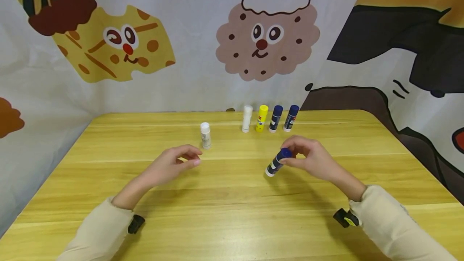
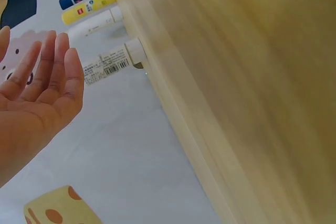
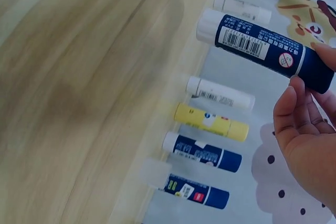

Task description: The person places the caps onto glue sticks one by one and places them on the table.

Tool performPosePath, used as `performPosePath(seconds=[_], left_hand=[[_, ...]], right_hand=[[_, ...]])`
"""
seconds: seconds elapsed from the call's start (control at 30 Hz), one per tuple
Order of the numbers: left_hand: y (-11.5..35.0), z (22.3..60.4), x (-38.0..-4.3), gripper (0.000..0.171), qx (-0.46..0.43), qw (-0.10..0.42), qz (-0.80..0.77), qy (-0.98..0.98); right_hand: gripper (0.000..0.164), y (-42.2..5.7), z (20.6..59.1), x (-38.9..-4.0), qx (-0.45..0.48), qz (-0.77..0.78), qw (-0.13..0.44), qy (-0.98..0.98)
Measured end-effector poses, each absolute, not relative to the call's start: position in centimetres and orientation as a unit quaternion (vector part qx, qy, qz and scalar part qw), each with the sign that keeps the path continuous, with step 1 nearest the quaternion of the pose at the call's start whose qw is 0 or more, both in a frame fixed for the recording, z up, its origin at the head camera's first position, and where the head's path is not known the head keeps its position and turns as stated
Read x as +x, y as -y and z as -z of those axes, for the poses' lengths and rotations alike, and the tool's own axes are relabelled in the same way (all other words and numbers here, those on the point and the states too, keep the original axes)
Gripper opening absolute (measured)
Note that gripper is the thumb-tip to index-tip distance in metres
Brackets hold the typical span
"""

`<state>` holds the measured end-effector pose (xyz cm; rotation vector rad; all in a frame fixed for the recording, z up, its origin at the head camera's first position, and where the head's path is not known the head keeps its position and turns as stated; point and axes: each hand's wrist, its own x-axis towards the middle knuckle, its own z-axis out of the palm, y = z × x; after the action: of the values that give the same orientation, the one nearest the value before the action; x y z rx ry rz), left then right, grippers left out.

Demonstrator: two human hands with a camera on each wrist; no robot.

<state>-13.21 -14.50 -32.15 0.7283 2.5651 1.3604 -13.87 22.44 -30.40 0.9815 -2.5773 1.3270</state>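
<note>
My right hand (image 1: 308,157) pinches a dark blue glue stick (image 1: 278,162) by its cap, the white base tilted down toward the left. In the right wrist view the same glue stick (image 3: 262,48) shows a barcode label, with thumb and fingers at its cap end. My left hand (image 1: 174,164) hovers over the table, fingers loosely bent and nothing in them. Just beyond its fingertips a white glue stick (image 1: 206,136) stands upright. In the left wrist view the palm (image 2: 39,90) faces up beside that white stick (image 2: 110,64).
At the table's far edge stand another white glue stick (image 1: 247,119), a yellow one (image 1: 262,118) and two dark blue ones (image 1: 276,119), upright in a row. The wooden table (image 1: 232,212) ends at a cartoon-printed cloth (image 1: 192,63) hanging behind it.
</note>
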Motion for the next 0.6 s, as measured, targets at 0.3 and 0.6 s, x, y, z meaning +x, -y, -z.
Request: performPosePath(seconds=[0.3,0.6], left_hand=[[15.1,32.4,-13.5,0.028,0.232,0.067,-0.443,-0.863],[15.6,32.3,-13.8,0.031,0.218,0.065,-0.436,-0.871]], right_hand=[[0.023,-23.8,30.2,-14.4,0.290,-0.417,0.058,0.859],[0.021,-25.0,29.5,-14.6,0.229,-0.398,0.051,0.887]])
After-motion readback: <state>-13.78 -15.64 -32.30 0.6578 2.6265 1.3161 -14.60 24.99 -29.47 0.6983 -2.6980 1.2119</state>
